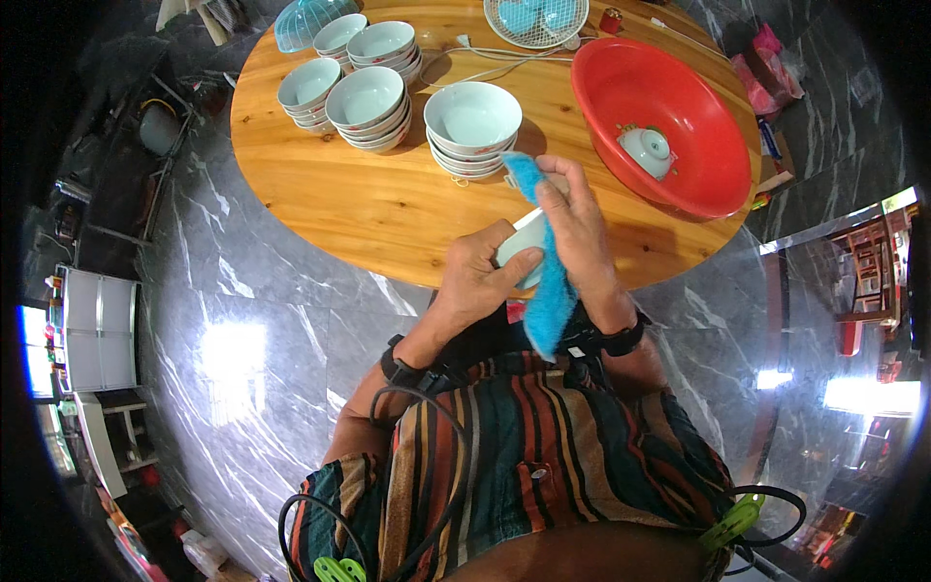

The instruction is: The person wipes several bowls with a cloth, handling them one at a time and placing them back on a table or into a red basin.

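A white ceramic bowl (525, 246), tilted on its side, is held between both hands near the table's front edge. My left hand (476, 273) grips it with the thumb across it. My right hand (578, 218) presses a fluffy blue cloth (550, 298) against the bowl; the cloth's lower end hangs down. Just beyond them stands a stack of white bowls (473, 120), and more stacks (366, 102) stand to its left. At the right, a large red plastic basin (698, 109) holds an upturned bowl (646, 151).
On the round wooden table (342, 211) are a white basket (537, 22) with blue things inside, a white cable (502, 54), a small red container (611, 20) and a blue mesh cover (309, 22). Pink plastic bags (767, 73) lie beyond the right edge.
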`<state>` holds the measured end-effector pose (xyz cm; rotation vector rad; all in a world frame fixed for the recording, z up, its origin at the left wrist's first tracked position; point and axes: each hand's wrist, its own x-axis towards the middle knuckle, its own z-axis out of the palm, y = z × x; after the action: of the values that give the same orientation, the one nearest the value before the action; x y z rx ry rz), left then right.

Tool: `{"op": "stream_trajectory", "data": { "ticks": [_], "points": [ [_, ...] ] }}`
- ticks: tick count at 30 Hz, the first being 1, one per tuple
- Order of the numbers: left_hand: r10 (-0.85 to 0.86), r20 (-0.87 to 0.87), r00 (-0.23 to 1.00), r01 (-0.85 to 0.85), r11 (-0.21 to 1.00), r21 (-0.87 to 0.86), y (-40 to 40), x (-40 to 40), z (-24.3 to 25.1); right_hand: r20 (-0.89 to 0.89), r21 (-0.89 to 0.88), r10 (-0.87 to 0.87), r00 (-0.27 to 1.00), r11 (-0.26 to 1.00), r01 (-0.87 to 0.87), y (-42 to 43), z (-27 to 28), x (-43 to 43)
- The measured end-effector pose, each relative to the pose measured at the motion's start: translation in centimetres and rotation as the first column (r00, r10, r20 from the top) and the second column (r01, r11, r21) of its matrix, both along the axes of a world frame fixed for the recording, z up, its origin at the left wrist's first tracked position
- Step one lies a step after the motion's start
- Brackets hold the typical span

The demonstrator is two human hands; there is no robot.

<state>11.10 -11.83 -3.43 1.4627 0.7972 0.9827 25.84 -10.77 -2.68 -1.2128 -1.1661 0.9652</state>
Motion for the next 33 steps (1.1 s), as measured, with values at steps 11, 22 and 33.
{"op": "stream_trajectory", "data": {
  "ticks": [11, 22, 33],
  "points": [
    [0.0, 0.227, 0.974, 0.048, 0.977, -0.207, 0.8, -1.8, -0.7, 0.61, 0.424, 0.0, 0.792, 0.844, -0.327, -1.8, 1.7, -0.6],
    [-0.018, 0.212, 0.977, 0.046, 0.991, -0.126, 0.5, -2.6, 0.5, -0.018, 0.138, 0.063, 0.998, 0.989, -0.059, -2.6, -0.6, -0.8],
    [0.269, 0.596, 0.757, -0.115, 0.952, -0.283, 0.5, -1.0, 1.3, -0.022, 0.108, -0.146, 0.989, 0.983, 0.147, -3.4, -2.4, -3.4]
  ]
}}
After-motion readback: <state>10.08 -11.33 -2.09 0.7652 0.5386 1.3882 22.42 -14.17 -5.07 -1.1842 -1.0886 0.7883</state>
